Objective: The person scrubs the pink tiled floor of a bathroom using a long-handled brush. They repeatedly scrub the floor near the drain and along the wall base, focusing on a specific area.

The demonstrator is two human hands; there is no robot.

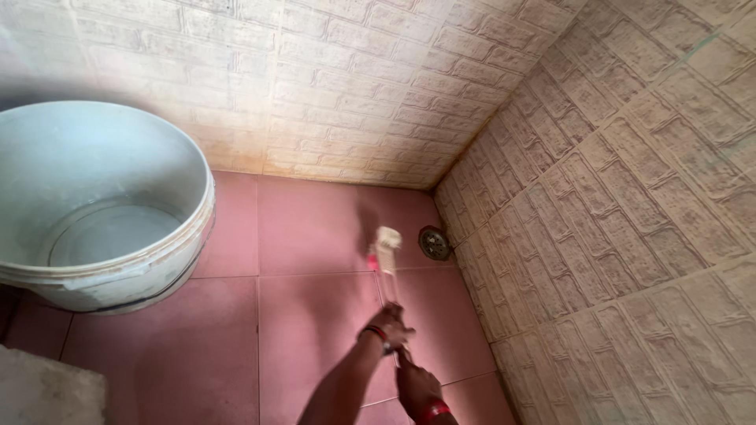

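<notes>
A large white bucket (94, 212) with a little water in it filled the left of the frame, its rim reaching the left edge, and the corner of a grey block (43, 389) showed at lower left. Between the bucket and the brick-patterned wall (630, 236) on the right, the pink tiled floor (307, 228) lay open. At lower centre, the left hand (388, 327) was clenched around the thin handle of a long-handled brush (386, 252), and the right hand (416, 387) grasped the same handle lower down, near the bottom edge. The brush ran almost straight up the frame, its pale head pointing toward the far corner and resting on the floor just left of the round metal drain (434, 243).
</notes>
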